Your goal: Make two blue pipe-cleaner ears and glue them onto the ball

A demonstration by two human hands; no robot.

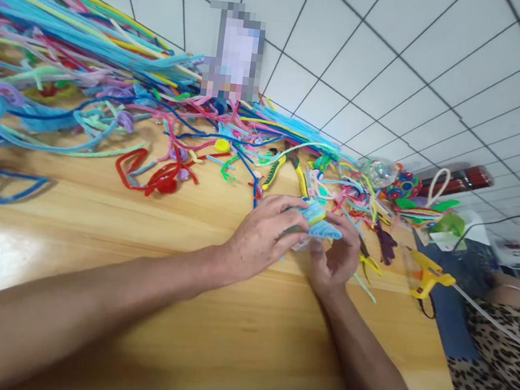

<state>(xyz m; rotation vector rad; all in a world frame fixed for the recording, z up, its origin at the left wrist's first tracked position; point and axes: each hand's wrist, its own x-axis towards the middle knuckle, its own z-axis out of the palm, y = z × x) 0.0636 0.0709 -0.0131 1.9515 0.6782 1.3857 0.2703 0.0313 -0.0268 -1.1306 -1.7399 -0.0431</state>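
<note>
Between my two hands, above the wooden table, is a light blue craft piece with a yellow stripe (325, 229), seemingly built of fuzzy pipe cleaners. My left hand (257, 238) has its fingers closed over the left side of the piece. From the right, my right hand (337, 260) curls round the other side, with its thumb below. The fingers hide part of the piece. Just beyond my hands lie pliers with yellow and black handles (276, 170). Another yellow-handled tool (369, 261) is partly hidden beside my right hand.
Loose pipe cleaners (93, 44) in many colours pile along the table's wall side. A bent red pipe cleaner piece (163, 178) lies at left. A yellow glue gun (429, 274) rests near the right edge of the table (224, 341). A person in leopard print (487, 383) sits at right.
</note>
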